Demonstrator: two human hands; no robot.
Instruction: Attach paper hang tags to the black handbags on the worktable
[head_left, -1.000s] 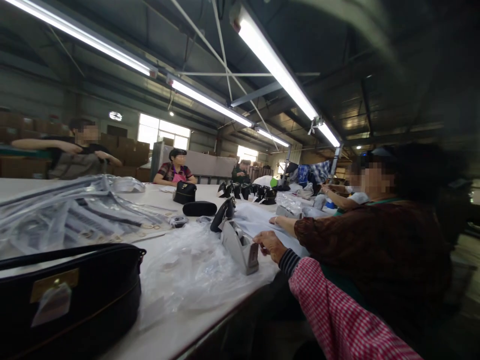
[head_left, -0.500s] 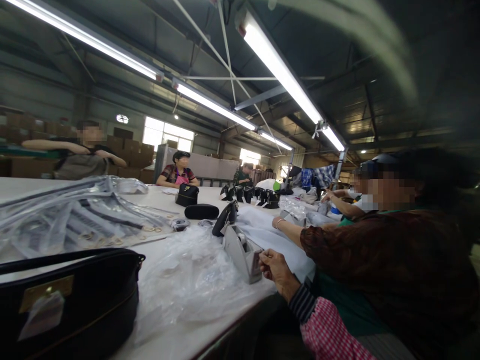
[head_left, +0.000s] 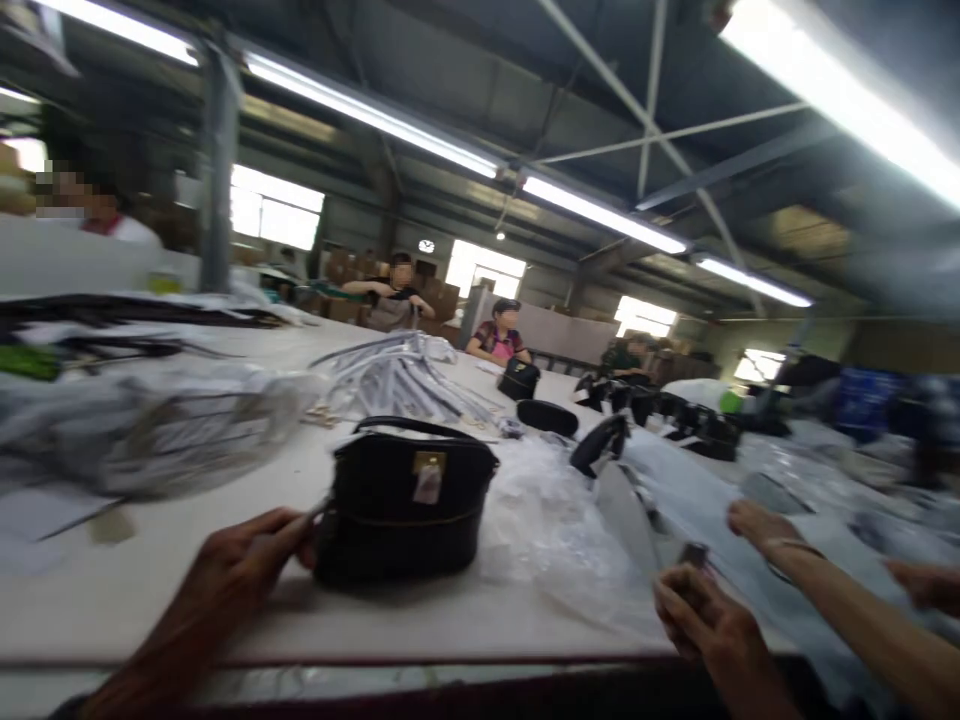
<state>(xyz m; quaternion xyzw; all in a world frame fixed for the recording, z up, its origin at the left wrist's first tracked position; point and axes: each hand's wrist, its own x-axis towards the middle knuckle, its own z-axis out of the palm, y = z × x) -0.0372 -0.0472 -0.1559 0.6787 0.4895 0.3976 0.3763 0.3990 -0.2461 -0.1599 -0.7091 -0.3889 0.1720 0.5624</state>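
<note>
A black handbag (head_left: pixel 409 505) with a top handle, gold plate and small tag stands upright in front of me. My left hand (head_left: pixel 251 560) is closed, thumb and fingers pinching the bag's left side edge. My right hand (head_left: pixel 712 625) is at the front right, beside the grey tape dispenser (head_left: pixel 626 510). Its fingers are pressed together; blur hides what they hold, if anything. Crumpled clear plastic (head_left: pixel 551 520) lies between the bag and the dispenser. Behind the dispenser, another black bag (head_left: pixel 600 445) leans at a tilt.
A co-worker's hand (head_left: pixel 757 530) with a bracelet reaches in from the right, over pale sheeting (head_left: pixel 682 470). Wrapped straps (head_left: pixel 405 375) are piled farther back. Several black bags (head_left: pixel 667 410) stand at the back right. Clear plastic (head_left: pixel 187 430) covers things at left. Co-workers sit across the table.
My view has swung left, so the handbag is now central. My left hand has come into view at the bag's side. My right hand remains close to the tape dispenser.
</note>
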